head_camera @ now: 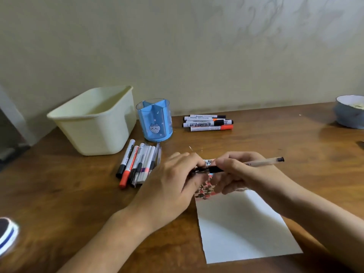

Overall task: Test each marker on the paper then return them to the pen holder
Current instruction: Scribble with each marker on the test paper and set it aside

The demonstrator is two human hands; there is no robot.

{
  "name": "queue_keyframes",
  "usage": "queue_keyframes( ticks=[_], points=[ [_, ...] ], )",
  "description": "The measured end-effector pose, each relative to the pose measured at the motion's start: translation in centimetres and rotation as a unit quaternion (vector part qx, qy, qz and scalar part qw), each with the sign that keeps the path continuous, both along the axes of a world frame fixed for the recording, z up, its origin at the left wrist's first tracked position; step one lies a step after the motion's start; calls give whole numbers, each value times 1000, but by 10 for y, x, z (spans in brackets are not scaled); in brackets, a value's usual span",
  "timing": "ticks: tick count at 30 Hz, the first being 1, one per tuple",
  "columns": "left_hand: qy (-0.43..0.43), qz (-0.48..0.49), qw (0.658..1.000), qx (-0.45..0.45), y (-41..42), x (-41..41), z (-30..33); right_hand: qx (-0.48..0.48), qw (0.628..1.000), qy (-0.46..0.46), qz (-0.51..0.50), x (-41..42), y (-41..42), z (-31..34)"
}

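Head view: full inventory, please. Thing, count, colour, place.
Pen holder: 1, blue, empty as far as visible, back centre, right of the bin.
Bin: 1, cream, back left.
Markers by the holder: a loose bunch, exact count unclear, white with black, red and purple ends, in front of the holder.
Markers at the back: about 4, white with black and red caps, right of the holder.
Paper: 1 sheet, white, red and black test marks at its far end, front right.
Bowl: 1, grey-blue, far right edge.
Table: 1, brown wood.
Pen: 1, pale barrel, dark end, in both hands.
Left hand: grip on the pen's dark end.
Right hand: grip on the barrel.
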State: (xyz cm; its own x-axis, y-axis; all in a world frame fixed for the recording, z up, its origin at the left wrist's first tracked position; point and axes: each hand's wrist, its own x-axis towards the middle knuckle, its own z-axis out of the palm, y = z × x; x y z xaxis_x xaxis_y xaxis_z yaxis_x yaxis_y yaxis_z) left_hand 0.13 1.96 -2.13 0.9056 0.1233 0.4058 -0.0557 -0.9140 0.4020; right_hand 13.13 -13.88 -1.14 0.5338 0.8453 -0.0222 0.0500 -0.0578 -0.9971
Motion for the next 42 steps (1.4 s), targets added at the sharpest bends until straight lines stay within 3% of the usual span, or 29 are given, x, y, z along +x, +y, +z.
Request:
queue_keyframes(
  ticks=[6,13,19,24,27,30,34,42],
  points=[
    [-8,-24,1000,18,3,0,0,24,999,17,29,-1,-3,2],
    [36,-65,996,-55,11,0,5,19,996,-22,84,3,-6,3],
    [38,17,991,-124,35,-2,10,26,999,-23,39,17,-10,5],
    [88,37,994,-61,30,0,4,-24,998,-45,47,17,-7,-8],
    [132,17,990,-40,25,-1,3,-45,986,-156,27,13,-4,-16],
    [195,-4,980,43,24,0,-2,-58,971,-230,6,8,-3,-23],
    [246,1,962,119,22,1,-6,-59,968,-242,8,8,-2,-25],
    [257,13,958,122,20,-1,-3,-72,964,-255,-15,7,-2,-25]
  ],
)
